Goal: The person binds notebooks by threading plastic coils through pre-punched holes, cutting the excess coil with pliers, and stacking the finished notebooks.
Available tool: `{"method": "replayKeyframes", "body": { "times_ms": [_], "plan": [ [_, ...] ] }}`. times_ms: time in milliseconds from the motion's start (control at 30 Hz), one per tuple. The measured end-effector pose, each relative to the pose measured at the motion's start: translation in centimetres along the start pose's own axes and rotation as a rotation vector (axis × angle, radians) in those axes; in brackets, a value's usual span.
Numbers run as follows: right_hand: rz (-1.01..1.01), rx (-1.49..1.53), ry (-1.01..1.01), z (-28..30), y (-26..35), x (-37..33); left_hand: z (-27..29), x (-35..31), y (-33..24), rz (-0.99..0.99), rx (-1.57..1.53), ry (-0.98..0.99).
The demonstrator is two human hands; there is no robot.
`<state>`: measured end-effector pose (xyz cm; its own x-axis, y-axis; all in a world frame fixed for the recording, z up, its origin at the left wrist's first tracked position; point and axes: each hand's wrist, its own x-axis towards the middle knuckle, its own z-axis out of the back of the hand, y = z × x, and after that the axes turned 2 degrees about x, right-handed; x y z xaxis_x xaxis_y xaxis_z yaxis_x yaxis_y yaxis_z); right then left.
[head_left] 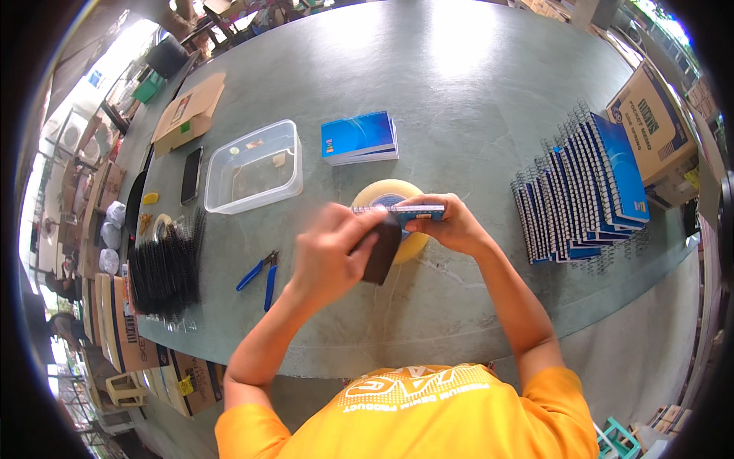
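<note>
My right hand point(453, 223) grips a small blue notebook point(423, 210) by its end, its page edges and a thin wire spiral facing up. My left hand point(330, 246), partly blurred, is closed round a dark, flat block point(381, 256) and has its fingertips at the spiral's left end. Both hands are over a wide roll of clear yellowish tape point(413, 246) lying on the table. On the left, blue-handled cutting pliers point(264, 277) lie with their handles apart. Beyond the tape sits a short stack of blue notebooks point(358, 136) with no spirals visible.
Many spiral-bound notebooks point(577, 191) lean in overlapping rows at the right, before a cardboard box point(654, 126). At left are black wire spirals point(164, 264), a clear plastic tub point(256, 203), a phone point(192, 175) and an opened carton point(187, 115). The grey-green table point(466, 306) curves near my body.
</note>
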<state>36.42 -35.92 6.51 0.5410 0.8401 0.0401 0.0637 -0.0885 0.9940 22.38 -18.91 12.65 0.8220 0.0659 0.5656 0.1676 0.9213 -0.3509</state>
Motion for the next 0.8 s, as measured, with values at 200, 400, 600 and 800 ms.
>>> {"method": "replayKeyframes", "body": {
  "times_ms": [200, 400, 600, 800],
  "plan": [
    [0.025, -0.041, 0.005, 0.2, -0.1, -0.3, -0.6, 0.3, -0.9, -0.02, -0.069, 0.107],
    [0.025, -0.049, -0.054, 0.3, -0.7, -0.8, -0.3, 2.0, -1.2, 0.043, -0.059, -0.151],
    [-0.01, -0.199, -0.053, 0.5, -0.3, -1.2, -1.3, 2.7, -2.0, -0.034, -0.042, -0.049],
    [0.196, -0.024, -0.013, -0.1, 0.1, -0.6, -4.0, -3.7, -4.1, 0.2, -0.214, 0.514]
  ]
}}
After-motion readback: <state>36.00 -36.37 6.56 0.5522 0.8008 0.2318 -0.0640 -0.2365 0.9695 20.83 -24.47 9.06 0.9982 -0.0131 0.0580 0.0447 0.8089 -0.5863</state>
